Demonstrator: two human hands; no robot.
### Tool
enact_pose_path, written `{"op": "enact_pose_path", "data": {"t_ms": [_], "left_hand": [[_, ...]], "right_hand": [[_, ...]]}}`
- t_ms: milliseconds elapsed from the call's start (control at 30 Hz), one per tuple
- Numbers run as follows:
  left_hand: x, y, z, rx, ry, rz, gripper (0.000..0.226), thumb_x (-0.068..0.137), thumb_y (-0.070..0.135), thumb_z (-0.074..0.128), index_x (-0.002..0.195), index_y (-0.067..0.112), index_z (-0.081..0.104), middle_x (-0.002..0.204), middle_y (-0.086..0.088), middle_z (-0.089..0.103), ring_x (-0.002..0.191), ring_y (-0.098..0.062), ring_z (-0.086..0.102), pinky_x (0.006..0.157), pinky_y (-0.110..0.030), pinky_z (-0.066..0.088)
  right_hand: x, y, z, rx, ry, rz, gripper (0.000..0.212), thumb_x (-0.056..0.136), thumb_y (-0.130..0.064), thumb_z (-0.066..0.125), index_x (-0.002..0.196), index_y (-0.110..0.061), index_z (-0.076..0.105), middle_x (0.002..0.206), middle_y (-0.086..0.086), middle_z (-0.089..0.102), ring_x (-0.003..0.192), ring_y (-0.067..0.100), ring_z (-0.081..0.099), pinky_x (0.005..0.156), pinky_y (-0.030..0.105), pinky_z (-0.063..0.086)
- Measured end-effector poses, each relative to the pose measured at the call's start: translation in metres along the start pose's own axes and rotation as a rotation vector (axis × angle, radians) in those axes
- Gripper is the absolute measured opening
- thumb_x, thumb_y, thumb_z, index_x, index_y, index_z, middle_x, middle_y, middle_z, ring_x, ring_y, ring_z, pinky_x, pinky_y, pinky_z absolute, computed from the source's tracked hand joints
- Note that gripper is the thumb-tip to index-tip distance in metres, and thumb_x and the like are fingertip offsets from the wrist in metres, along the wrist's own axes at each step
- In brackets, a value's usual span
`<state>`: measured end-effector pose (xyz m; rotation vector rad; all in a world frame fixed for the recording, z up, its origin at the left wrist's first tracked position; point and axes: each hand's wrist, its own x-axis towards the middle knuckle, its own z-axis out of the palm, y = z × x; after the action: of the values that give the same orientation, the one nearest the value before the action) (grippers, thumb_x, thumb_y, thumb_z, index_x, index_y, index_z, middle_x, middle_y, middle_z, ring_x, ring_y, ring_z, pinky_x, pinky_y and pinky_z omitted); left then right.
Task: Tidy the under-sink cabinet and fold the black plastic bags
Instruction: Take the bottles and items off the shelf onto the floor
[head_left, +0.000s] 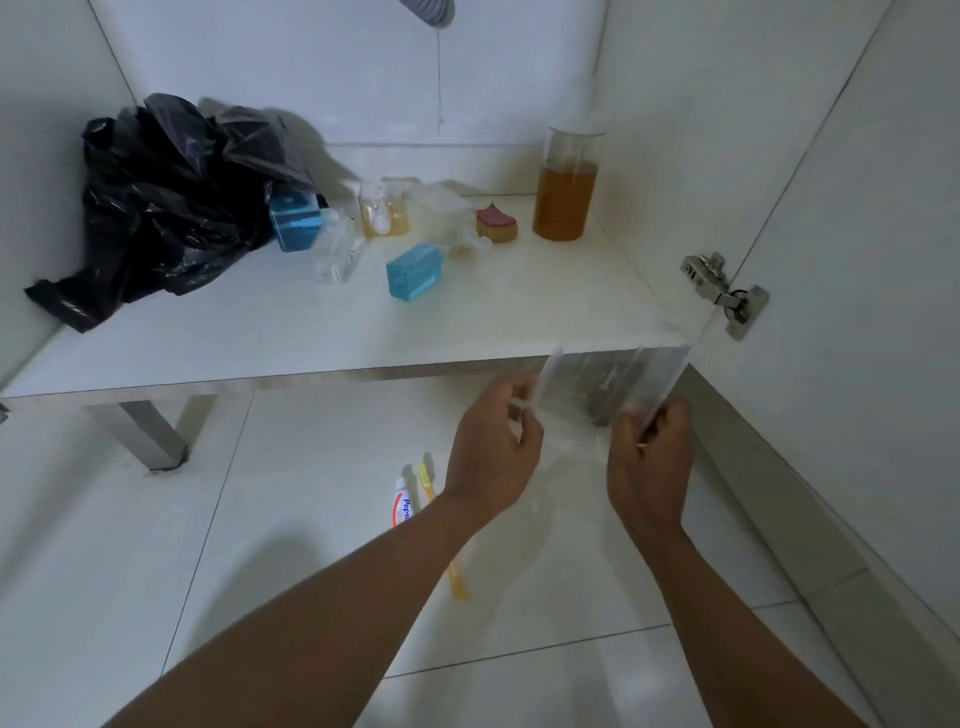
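1. Two bare forearms are seen reaching in from the bottom of the frame. The left hand (493, 447) and the right hand (649, 462) are raised side by side at centre right.
2. A clear plastic sheet (613, 384), blurred, is held between the hands. The fingers of each hand are curled and pinched on one end of it.
3. A toothpaste tube (401, 506) and a yellow toothbrush (458, 584) are laid on the tiled floor (130, 571), partly hidden by the left forearm.
4. The black plastic bags (166, 208) are heaped, unfolded, in the upper left of the frame. They are piled on the white cabinet shelf (234, 332) against its left wall.
5. A blue box (293, 221) is set just beside the heap, with a clear container (337, 254) and a second blue box (415, 270) to its right.
6. A small jar (384, 208) and a pink-topped sponge (497, 223) are placed further back on the shelf.
7. A tall jar of amber liquid (569, 187) is stood near the right wall. A metal hinge (727, 293) is fixed at the right of the frame.
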<state>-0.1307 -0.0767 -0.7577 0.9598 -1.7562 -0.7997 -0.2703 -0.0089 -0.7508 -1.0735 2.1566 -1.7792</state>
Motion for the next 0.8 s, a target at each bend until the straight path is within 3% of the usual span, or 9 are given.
{"op": "enact_pose_path", "data": {"t_ms": [167, 233, 300, 367, 467, 600, 700, 800], "left_hand": [[-0.043, -0.031, -0.002, 0.002, -0.096, -0.21, 0.035, 0.091, 0.001, 0.057, 0.12, 0.02, 0.062, 0.102, 0.004, 0.068, 0.071, -0.006, 0.064, 0.065, -0.018, 0.05], [-0.046, -0.042, -0.007, 0.034, -0.114, -0.291, 0.034, 0.094, 0.0, 0.056, 0.12, 0.019, 0.065, 0.101, -0.003, 0.067, 0.066, -0.009, 0.063, 0.065, -0.015, 0.047], [-0.044, -0.05, -0.013, 0.099, -0.101, -0.349, 0.031, 0.096, 0.002, 0.056, 0.121, 0.018, 0.067, 0.1, -0.005, 0.066, 0.07, -0.011, 0.063, 0.064, -0.006, 0.041], [-0.04, -0.056, -0.02, 0.138, -0.081, -0.432, 0.032, 0.095, 0.003, 0.057, 0.122, 0.018, 0.067, 0.102, -0.003, 0.065, 0.078, -0.013, 0.063, 0.068, -0.007, 0.041], [-0.033, -0.066, -0.026, 0.08, -0.025, -0.59, 0.041, 0.092, 0.006, 0.063, 0.132, 0.016, 0.061, 0.108, -0.002, 0.065, 0.089, -0.017, 0.065, 0.075, -0.02, 0.046], [-0.026, -0.074, -0.026, -0.168, 0.041, -0.754, 0.063, 0.09, -0.001, 0.065, 0.147, 0.015, 0.043, 0.114, -0.002, 0.06, 0.088, -0.014, 0.061, 0.066, -0.011, 0.046], [-0.025, -0.081, -0.024, -0.274, -0.025, -0.804, 0.077, 0.092, -0.007, 0.058, 0.157, 0.02, 0.026, 0.138, -0.007, 0.054, 0.11, -0.024, 0.062, 0.08, -0.024, 0.047], [-0.024, -0.085, -0.026, -0.24, -0.135, -0.814, 0.082, 0.095, -0.008, 0.051, 0.16, 0.026, 0.014, 0.157, -0.006, 0.038, 0.131, -0.026, 0.053, 0.087, -0.026, 0.046]], "right_hand": [[-0.016, 0.024, -0.008, -0.072, -0.105, 0.108, 0.015, 0.096, -0.021, 0.056, 0.109, -0.015, 0.053, 0.079, 0.0, 0.061, 0.064, 0.009, 0.058, 0.056, 0.026, 0.043], [-0.017, 0.03, -0.001, -0.108, -0.193, 0.167, 0.043, 0.093, -0.018, 0.062, 0.132, -0.017, 0.044, 0.087, 0.002, 0.063, 0.073, 0.009, 0.062, 0.061, 0.025, 0.048], [-0.018, 0.036, 0.008, -0.116, -0.312, 0.236, 0.08, 0.089, -0.013, 0.068, 0.151, -0.024, 0.02, 0.088, 0.002, 0.059, 0.078, 0.015, 0.063, 0.069, 0.033, 0.055], [-0.02, 0.041, 0.015, -0.072, -0.432, 0.315, 0.097, 0.085, -0.008, 0.072, 0.155, -0.03, 0.008, 0.086, 0.001, 0.059, 0.076, 0.02, 0.066, 0.071, 0.041, 0.06], [-0.023, 0.045, 0.026, 0.026, -0.481, 0.467, 0.088, 0.084, -0.012, 0.075, 0.15, -0.03, 0.019, 0.094, 0.009, 0.064, 0.073, 0.024, 0.071, 0.066, 0.04, 0.062], [-0.022, 0.049, 0.038, 0.043, -0.442, 0.644, 0.074, 0.09, -0.027, 0.07, 0.148, -0.022, 0.025, 0.094, 0.008, 0.062, 0.077, 0.028, 0.072, 0.073, 0.043, 0.061], [-0.021, 0.056, 0.04, -0.014, -0.45, 0.672, 0.073, 0.09, -0.032, 0.069, 0.149, -0.018, 0.027, 0.098, 0.007, 0.063, 0.077, 0.026, 0.071, 0.071, 0.041, 0.061], [-0.021, 0.06, 0.04, -0.061, -0.472, 0.679, 0.071, 0.09, -0.033, 0.068, 0.149, -0.016, 0.031, 0.104, 0.007, 0.063, 0.078, 0.024, 0.072, 0.071, 0.041, 0.061]]}}
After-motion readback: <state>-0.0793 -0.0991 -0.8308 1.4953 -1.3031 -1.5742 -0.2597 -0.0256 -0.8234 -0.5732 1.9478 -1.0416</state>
